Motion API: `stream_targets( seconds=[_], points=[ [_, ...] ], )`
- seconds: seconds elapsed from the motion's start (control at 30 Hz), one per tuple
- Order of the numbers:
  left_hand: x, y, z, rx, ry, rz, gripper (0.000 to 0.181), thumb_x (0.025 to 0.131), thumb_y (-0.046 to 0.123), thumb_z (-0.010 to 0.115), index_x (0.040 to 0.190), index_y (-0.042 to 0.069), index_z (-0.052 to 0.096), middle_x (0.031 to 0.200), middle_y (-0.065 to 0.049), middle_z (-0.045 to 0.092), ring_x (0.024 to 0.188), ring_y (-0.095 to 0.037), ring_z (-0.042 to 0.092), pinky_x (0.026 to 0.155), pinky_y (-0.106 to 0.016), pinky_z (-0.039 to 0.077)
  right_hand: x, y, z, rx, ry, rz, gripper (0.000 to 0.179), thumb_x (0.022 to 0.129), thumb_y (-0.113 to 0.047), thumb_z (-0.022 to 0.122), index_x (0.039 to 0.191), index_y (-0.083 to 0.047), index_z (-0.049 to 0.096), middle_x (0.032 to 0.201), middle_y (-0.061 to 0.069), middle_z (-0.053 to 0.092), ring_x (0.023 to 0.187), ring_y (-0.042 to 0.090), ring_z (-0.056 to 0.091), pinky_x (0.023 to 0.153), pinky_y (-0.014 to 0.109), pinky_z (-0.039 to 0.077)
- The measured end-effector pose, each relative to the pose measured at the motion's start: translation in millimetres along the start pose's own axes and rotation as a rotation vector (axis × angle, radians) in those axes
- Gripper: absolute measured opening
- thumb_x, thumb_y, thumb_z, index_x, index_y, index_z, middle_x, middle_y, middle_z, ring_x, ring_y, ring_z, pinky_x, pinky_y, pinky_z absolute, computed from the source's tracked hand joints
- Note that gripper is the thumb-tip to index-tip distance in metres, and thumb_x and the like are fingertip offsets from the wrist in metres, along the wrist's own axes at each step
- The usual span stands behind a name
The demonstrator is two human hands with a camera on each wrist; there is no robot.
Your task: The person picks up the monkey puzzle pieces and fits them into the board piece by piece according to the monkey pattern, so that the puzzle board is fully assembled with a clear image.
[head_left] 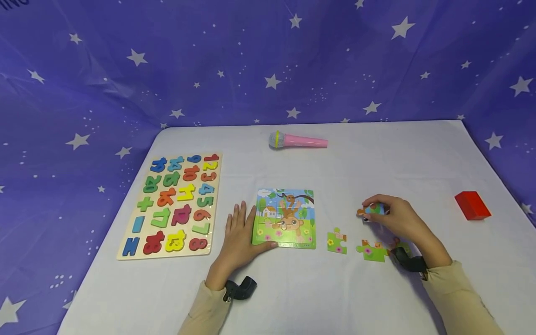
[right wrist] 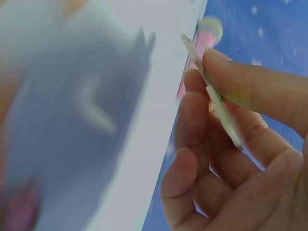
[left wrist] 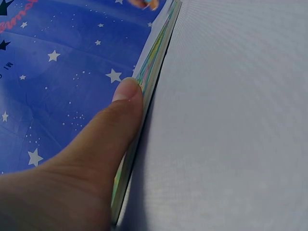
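Fingers (head_left: 242,214) spread, left hand (head_left: 240,239) touches the puzzle board (head_left: 293,244); raised right hand (head_left: 398,216) pinches a puzzle piece (head_left: 375,209).

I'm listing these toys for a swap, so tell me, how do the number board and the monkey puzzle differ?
The number board is larger; the monkey puzzle is smaller.
The number board carries raised, colorful numerals on a pale base; the monkey puzzle shows a printed cartoon scene.
The left hand touches the monkey puzzle, while neither hand touches the number board.
Both lie flat on the white table.
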State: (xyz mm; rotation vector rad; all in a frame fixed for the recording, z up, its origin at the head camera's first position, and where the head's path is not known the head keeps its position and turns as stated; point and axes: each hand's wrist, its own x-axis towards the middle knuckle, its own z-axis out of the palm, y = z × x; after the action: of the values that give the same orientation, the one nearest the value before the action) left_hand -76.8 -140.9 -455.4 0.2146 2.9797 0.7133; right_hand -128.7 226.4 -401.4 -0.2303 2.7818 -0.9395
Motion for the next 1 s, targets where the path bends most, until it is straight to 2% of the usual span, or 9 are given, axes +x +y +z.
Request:
stream_targets(
  seconds=[0.1,0.3,0.4,0.53,0.7,0.83,1.0],
  points=[
    [-0.3,0.3,-0.1,-0.006,-0.006,-0.002,0.108,0.066,0.065,0.065,0.145,0.008,0.019,0.153,-0.018,0.002,0.141,-0.033,-0.005,0.113,-0.051,0.0,9.5,-19,11,0.029,-0.027,-0.023,0.023,0.081,-0.021,0.067,0.102,-0.013,0.064,0.08,0.005,0.058,0.061,0.014,0.041,0.047,0.023,0.035],
    [-1.1,0.4,-0.6,-0.015,-0.009,-0.007,0.108,0.066,0.065,0.065,0.145,0.008,0.019,0.153,-0.018,0.002,0.142,-0.032,-0.006,0.113,-0.051,0.0,29.2,-59,41,0.044,-0.036,-0.1,0.013,0.079,-0.015,0.068,0.092,-0.016,0.067,0.089,0.003,0.064,0.067,0.015,0.045,0.056,0.025,0.036],
    [-1.3,0.3,-0.8,-0.008,-0.002,-0.006,0.108,0.066,0.065,0.065,0.145,0.008,0.019,0.153,-0.018,0.003,0.142,-0.032,-0.005,0.113,-0.051,0.0,36.1,-76,55,0.057,-0.04,-0.129,0.01,0.078,-0.014,0.069,0.088,-0.017,0.067,0.078,0.002,0.061,0.062,0.014,0.043,0.054,0.025,0.034],
    [-1.0,0.1,-1.2,-0.002,0.003,-0.002,0.107,0.066,0.066,0.064,0.145,0.008,0.02,0.153,-0.018,0.004,0.142,-0.033,-0.003,0.113,-0.051,0.002,41.5,-91,72,0.058,-0.051,-0.149,0.008,0.078,-0.016,0.07,0.086,-0.015,0.067,0.061,0.0,0.049,0.053,0.012,0.037,0.048,0.023,0.03],
    [-0.5,-0.1,-1.4,0.0,0.001,-0.003,0.107,0.066,0.066,0.064,0.145,0.008,0.021,0.152,-0.018,0.005,0.142,-0.033,-0.003,0.113,-0.051,0.002,43.5,-101,87,0.068,-0.072,-0.145,0.014,0.079,-0.015,0.069,0.091,-0.011,0.064,0.058,0.001,0.048,0.05,0.011,0.036,0.047,0.023,0.029],
    [-0.5,-0.4,-1.5,0.0,0.0,-0.004,0.108,0.066,0.066,0.064,0.145,0.008,0.02,0.153,-0.018,0.004,0.142,-0.032,-0.004,0.113,-0.05,0.001,44.7,-107,91,0.062,-0.083,-0.127,0.025,0.078,-0.014,0.069,0.1,-0.007,0.058,0.065,0.005,0.056,0.051,0.011,0.04,0.048,0.022,0.032],
    [-1.0,-0.6,-1.4,-0.007,-0.001,0.001,0.107,0.066,0.066,0.064,0.145,0.008,0.02,0.153,-0.018,0.004,0.142,-0.032,-0.004,0.113,-0.05,0.001,44.6,-110,94,0.023,-0.083,-0.086,0.027,0.078,-0.018,0.07,0.1,-0.005,0.06,0.087,0.008,0.065,0.066,0.016,0.051,0.061,0.028,0.043]
  ],
)
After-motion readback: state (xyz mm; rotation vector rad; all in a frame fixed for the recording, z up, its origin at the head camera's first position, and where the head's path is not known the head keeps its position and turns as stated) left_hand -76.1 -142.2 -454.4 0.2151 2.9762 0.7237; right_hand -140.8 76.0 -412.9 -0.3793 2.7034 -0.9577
